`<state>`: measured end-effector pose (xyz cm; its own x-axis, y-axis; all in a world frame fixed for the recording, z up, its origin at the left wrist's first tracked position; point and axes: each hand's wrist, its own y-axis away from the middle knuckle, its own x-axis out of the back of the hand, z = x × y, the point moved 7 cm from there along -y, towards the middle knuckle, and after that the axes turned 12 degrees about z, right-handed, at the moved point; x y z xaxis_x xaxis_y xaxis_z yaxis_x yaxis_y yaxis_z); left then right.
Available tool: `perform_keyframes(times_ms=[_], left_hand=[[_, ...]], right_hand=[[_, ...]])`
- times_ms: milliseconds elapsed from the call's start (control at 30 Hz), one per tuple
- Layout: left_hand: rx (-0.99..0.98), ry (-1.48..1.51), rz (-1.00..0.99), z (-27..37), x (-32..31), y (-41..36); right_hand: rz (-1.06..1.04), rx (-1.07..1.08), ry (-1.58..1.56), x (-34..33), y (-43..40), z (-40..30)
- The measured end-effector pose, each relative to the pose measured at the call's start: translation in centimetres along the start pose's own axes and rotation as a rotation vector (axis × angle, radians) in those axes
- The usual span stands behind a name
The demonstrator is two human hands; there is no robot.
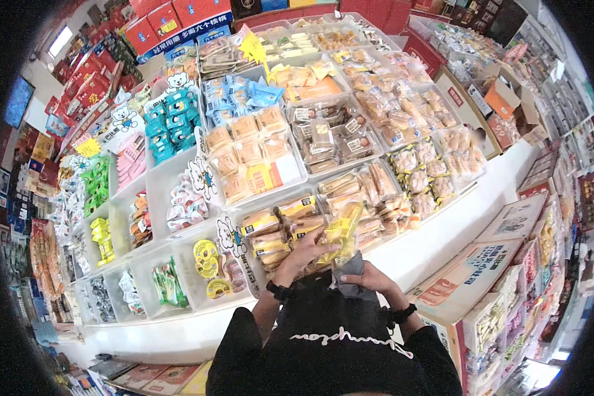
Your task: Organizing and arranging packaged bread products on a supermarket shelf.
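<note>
In front of my chest, my left hand (307, 251) has its fingers on a yellow-and-clear plastic snack package (345, 227), which stands tilted between my hands. My right hand (369, 278) grips a grey cloth (350, 270) just below the package's lower end. Under and beyond my left hand lie wrapped pastries with yellow-and-black labels (260, 222) in a bin. Right of the package are long pastries in clear wrappers (376, 180). Farther up, a white tray (302, 180) holds square wrapped cakes, beside a clear tray of dark brown packaged cakes (321, 133).
Divided bins (171, 242) of small wrapped snacks spread to the left, with bear-shaped cards standing among them. A white counter edge (425, 252) runs along the near side. Cardboard boxes (468, 277) and stacked snack bins stand at the right. An open carton (522, 106) lies farther back.
</note>
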<state>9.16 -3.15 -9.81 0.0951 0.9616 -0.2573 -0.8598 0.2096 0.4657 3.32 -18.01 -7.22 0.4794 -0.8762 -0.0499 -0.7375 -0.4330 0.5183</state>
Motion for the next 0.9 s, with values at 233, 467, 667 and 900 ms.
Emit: perform_keyframes(times_ms=[233,467,667,900], left_hand=[[-0.05,0.305,0.145,0.7,0.4,-0.1],[-0.155,0.012,-0.06,1.7,-1.4,0.0],[-0.071,-0.138,-0.207,2.9,-3.5,1.7],[0.044,-0.075,-0.187,3.9,-3.4,4.1]], right_hand=[[0.346,0.043,-0.103,3.7,0.1,2.5],[0.281,0.04,-0.015,1.6,-0.3,0.4],[0.352,0.034,-0.062,2.3,0.1,-1.2],[0.436,0.074,-0.2,2.3,-0.2,1.0]])
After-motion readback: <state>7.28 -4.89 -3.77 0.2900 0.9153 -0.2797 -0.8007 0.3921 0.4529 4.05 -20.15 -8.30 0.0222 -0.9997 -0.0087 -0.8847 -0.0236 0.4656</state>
